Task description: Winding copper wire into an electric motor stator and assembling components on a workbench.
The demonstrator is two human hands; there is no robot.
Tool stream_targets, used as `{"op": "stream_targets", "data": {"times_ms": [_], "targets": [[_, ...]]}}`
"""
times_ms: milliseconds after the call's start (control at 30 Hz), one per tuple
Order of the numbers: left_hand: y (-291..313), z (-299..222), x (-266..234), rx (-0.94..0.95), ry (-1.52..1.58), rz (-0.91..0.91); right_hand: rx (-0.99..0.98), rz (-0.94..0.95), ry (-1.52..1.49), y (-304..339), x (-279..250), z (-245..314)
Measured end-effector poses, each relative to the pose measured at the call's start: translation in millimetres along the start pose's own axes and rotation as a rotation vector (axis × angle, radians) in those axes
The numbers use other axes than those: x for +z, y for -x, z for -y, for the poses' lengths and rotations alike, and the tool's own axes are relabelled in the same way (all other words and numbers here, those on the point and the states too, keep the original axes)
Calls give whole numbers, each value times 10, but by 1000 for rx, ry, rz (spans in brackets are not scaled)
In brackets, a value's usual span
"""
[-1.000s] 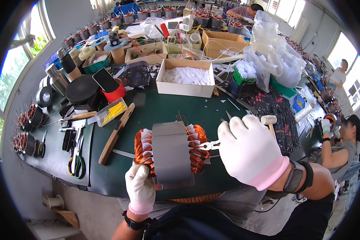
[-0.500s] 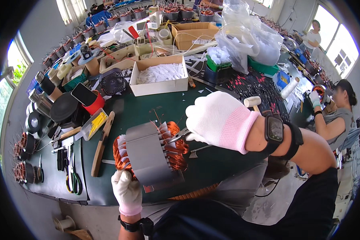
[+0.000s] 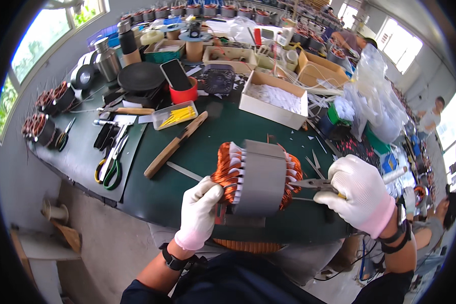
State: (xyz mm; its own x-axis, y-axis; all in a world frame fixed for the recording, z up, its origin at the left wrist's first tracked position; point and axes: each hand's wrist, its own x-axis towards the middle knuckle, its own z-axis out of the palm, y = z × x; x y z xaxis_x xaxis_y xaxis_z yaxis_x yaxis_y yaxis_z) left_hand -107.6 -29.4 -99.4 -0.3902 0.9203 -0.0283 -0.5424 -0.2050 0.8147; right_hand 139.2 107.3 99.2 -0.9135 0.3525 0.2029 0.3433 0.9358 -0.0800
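Pliers point(image 3: 316, 184) swung level, three o'clock of stator point(image 3: 262, 177), right hand point(image 3: 357, 195) gripping; left hand point(image 3: 201, 209) pinches copper coil point(image 3: 224, 164), eight o'clock; tip contact unclear.

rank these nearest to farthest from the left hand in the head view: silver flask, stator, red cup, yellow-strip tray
1. Stator: gripped by the left hand, at its right
2. Yellow-strip tray: ahead, slightly left
3. Red cup: just behind the tray
4. Silver flask: back left

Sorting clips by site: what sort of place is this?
Probably a motor-winding workshop: a copper-wound stator core at the near edge of the green workbench, pliers at its coils, and more wound cores at the left.
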Motion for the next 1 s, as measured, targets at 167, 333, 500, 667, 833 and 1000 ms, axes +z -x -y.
{"op": "stream_targets", "data": {"times_ms": [167, 333, 500, 667, 833, 1000], "targets": [[14, 28, 39, -18, 48, 6, -124, 156, 82, -488, -152, 285], [16, 5, 137, -20, 4, -43, -212, 381, 494, -997, -120, 679], [-22, -75, 178, -45, 59, -59, -196, 671, 643, -1382, -122, 960], [-8, -165, 178, 11, -26, -39, -180, 699, 715, -1495, 5, 1064], [-36, -127, 125, -12, -16, 34, -202, 769, 677, -1585, 2, 997], [-35, -113, 128, -56, -33, 36, -224, 691, 683, -1510, -39, 921]]}}
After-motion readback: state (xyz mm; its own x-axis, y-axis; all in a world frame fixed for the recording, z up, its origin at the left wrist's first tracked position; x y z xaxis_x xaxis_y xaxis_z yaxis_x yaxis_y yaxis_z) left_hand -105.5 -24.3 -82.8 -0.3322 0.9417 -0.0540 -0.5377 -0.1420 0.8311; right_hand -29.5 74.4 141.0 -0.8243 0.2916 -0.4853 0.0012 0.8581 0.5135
